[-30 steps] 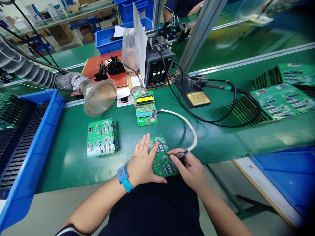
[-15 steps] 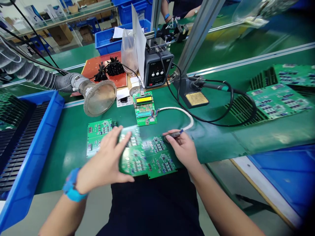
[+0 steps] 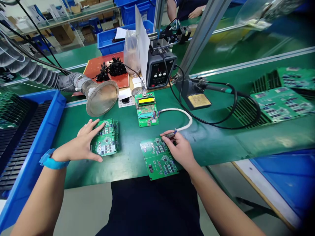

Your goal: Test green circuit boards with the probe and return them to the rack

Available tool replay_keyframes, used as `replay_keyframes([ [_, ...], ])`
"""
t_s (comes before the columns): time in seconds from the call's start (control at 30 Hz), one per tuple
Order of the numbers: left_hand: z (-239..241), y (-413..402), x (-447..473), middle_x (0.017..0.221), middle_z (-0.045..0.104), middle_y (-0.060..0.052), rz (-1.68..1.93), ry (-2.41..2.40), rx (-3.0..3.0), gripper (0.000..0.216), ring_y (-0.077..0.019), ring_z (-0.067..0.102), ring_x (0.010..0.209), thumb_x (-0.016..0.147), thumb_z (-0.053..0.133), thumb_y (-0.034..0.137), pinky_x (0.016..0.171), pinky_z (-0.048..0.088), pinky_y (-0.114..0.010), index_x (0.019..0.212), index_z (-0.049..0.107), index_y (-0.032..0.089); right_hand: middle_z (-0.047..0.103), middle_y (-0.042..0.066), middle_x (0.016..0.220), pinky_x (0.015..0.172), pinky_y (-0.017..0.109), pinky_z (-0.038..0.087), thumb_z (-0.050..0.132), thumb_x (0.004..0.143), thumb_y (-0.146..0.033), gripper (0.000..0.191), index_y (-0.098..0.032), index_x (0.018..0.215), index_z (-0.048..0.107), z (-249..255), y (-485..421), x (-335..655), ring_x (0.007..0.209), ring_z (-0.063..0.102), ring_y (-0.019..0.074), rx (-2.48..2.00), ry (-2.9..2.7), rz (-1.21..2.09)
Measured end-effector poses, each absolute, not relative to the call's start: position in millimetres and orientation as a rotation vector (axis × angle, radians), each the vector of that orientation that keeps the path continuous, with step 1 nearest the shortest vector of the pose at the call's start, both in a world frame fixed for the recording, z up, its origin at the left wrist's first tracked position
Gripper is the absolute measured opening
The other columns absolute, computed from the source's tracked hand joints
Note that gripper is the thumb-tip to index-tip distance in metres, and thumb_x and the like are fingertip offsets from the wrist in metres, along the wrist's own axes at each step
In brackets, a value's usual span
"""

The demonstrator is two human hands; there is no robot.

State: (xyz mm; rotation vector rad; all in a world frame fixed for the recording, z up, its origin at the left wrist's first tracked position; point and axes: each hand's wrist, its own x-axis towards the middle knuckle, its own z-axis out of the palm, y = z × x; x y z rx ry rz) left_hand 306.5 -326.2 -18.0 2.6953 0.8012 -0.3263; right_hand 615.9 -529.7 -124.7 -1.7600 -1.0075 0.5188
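My left hand (image 3: 81,145) lies with fingers spread on a stack of green circuit boards (image 3: 107,139) at the left of the green mat. My right hand (image 3: 178,149) pinches a small connector plug (image 3: 170,134) on the end of a white cable (image 3: 185,115), holding it at the far right edge of another green circuit board (image 3: 157,159) near the table's front edge. The cable runs back to a small tester board with a yellow display (image 3: 147,108).
A fume extraction funnel (image 3: 102,98) on a grey hose sits behind the stack. A soldering station (image 3: 159,68), an iron stand with sponge (image 3: 198,98), a blue bin (image 3: 27,141) at left and racks of boards (image 3: 275,98) at right surround the spot. Another person (image 3: 187,8) works beyond.
My left hand carried a board from the near pile leftward and set it on the left stack. My right hand moved the plug to the far edge of the remaining board.
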Motion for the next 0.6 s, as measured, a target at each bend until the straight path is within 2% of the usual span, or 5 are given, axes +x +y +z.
replay_keyframes([
  [0.33, -17.6, -329.0, 306.8, 0.160, -0.006, -0.010, -0.218, 0.854, 2.673, 0.118, -0.0527, -0.004, 0.139, 0.060, 0.068, 0.079, 0.106, 0.018, -0.070, 0.152, 0.014, 0.029, 0.072, 0.007, 0.090, 0.066, 0.030, 0.052, 0.054, 0.087, -0.033, 0.015, -0.020, 0.091, 0.060, -122.9, -530.0, 613.2, 0.070, 0.063, 0.0175, -1.738, -1.116, 0.443],
  [0.4, -6.9, -344.4, 311.6, 0.160, 0.002, -0.008, -0.027, 0.869, 2.678, 0.102, -0.0502, -0.001, 0.141, 0.070, 0.064, 0.075, 0.106, 0.019, -0.070, 0.151, 0.020, 0.031, 0.072, 0.007, 0.089, 0.066, 0.030, 0.052, 0.053, 0.087, -0.033, 0.015, -0.020, 0.092, 0.060, -122.9, -530.3, 614.0, 0.069, 0.063, 0.0175, -1.741, -1.111, 0.444],
  [0.47, 6.7, -371.3, 311.9, 0.157, 0.021, -0.004, 0.197, 0.790, 2.638, 0.078, -0.0433, 0.010, 0.143, 0.082, 0.060, 0.065, 0.109, 0.023, -0.067, 0.148, 0.027, 0.038, 0.071, 0.007, 0.088, 0.067, 0.030, 0.052, 0.053, 0.087, -0.034, 0.015, -0.020, 0.092, 0.060, -122.7, -530.3, 614.5, 0.071, 0.064, 0.0183, -1.753, -1.125, 0.438],
  [0.53, 16.7, -407.0, 303.8, 0.146, 0.041, 0.001, 0.202, 0.552, 2.508, 0.062, -0.0359, 0.032, 0.138, 0.085, 0.058, 0.061, 0.106, 0.037, -0.060, 0.141, 0.035, 0.048, 0.071, 0.007, 0.087, 0.068, 0.031, 0.052, 0.054, 0.087, -0.034, 0.015, -0.021, 0.091, 0.060, -122.7, -529.6, 614.4, 0.071, 0.064, 0.0189, -1.781, -1.146, 0.424],
  [0.6, 18.2, -444.6, 288.7, 0.133, 0.053, 0.005, 0.106, 0.406, 2.462, 0.053, -0.0302, 0.049, 0.125, 0.083, 0.059, 0.063, 0.093, 0.053, -0.052, 0.133, 0.041, 0.057, 0.071, 0.007, 0.085, 0.066, 0.031, 0.052, 0.055, 0.086, -0.033, 0.013, -0.021, 0.089, 0.060, -123.4, -528.0, 613.7, 0.069, 0.063, 0.0190, -1.811, -1.168, 0.395],
])
